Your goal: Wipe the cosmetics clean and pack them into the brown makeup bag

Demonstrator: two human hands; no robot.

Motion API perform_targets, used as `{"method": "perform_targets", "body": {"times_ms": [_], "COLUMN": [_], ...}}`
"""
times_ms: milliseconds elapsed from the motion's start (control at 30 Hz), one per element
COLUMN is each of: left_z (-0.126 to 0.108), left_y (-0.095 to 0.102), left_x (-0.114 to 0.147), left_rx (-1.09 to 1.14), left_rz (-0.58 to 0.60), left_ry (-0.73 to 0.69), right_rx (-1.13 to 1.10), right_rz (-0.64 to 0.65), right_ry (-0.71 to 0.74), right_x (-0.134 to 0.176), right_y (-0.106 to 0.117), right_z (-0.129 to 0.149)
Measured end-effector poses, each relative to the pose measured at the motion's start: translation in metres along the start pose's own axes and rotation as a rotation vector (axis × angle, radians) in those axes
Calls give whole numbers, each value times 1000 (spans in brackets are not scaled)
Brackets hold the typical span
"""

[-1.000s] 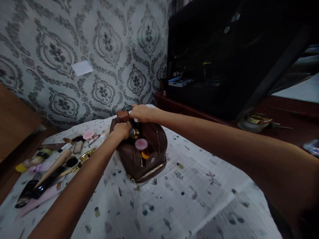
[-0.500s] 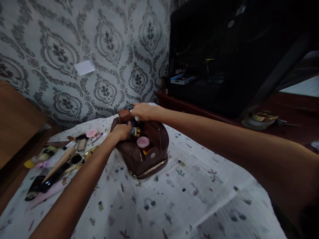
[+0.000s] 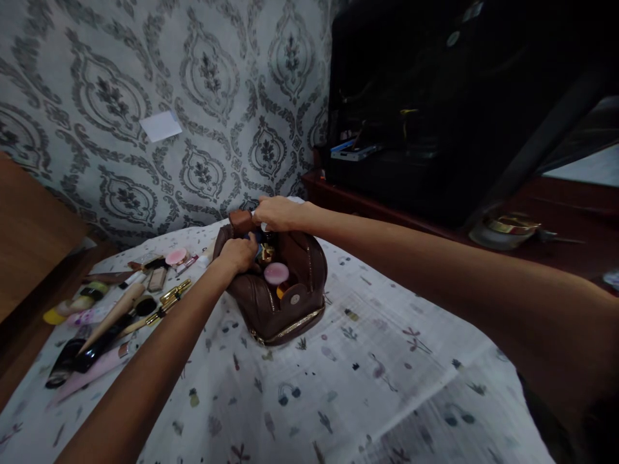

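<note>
A brown leather makeup bag (image 3: 290, 322) stands unzipped on the patterned cloth. Inside it a round pink-lidded container (image 3: 276, 274), an orange item (image 3: 282, 289) and gold-coloured pieces (image 3: 265, 252) show. My left hand (image 3: 238, 254) reaches over the bag's left side, its fingers closed by something bluish inside that I cannot make out. At the back rim, beside the brown strap (image 3: 240, 221), my right hand (image 3: 278, 214) grips the bag with curled fingers. A small white spot shows under those fingers. The bag's far interior is partly hidden by both hands.
Left of the bag lie several cosmetics: a pink compact (image 3: 176, 256), gold tubes (image 3: 175, 292), a wooden-handled brush (image 3: 113, 312) and a pink tube (image 3: 97, 372). A large black screen (image 3: 411, 129) stands on the dark red furniture (image 3: 546, 206), with a patterned wall behind.
My left hand has shifted very slightly within the bag's opening, and less of the bluish item shows. My right hand stays at the back rim. The camera view has moved a little.
</note>
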State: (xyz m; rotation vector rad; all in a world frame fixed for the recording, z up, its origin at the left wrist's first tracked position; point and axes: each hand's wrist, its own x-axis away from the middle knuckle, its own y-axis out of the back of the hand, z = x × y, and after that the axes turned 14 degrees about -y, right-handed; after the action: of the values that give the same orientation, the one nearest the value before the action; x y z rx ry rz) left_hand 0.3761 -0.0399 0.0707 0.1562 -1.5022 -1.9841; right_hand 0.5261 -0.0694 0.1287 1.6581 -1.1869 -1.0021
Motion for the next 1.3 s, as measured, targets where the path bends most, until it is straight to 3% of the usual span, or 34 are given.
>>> {"method": "perform_targets", "body": {"times_ms": [733,1067,1300], "left_z": [-7,-5,-5], "left_y": [-7,-2,2], "left_x": [-2,1,5], "left_rx": [-9,40,111], "left_rz": [-54,-62,-132], "left_ry": [12,25,45], "right_rx": [-52,-175,-250], "right_rz": [-9,21,-27], "right_ry": [-17,-51,-81], "right_x": [-2,3,1], "right_y": [-6,2,-2], "right_z": [-2,-3,-4]}}
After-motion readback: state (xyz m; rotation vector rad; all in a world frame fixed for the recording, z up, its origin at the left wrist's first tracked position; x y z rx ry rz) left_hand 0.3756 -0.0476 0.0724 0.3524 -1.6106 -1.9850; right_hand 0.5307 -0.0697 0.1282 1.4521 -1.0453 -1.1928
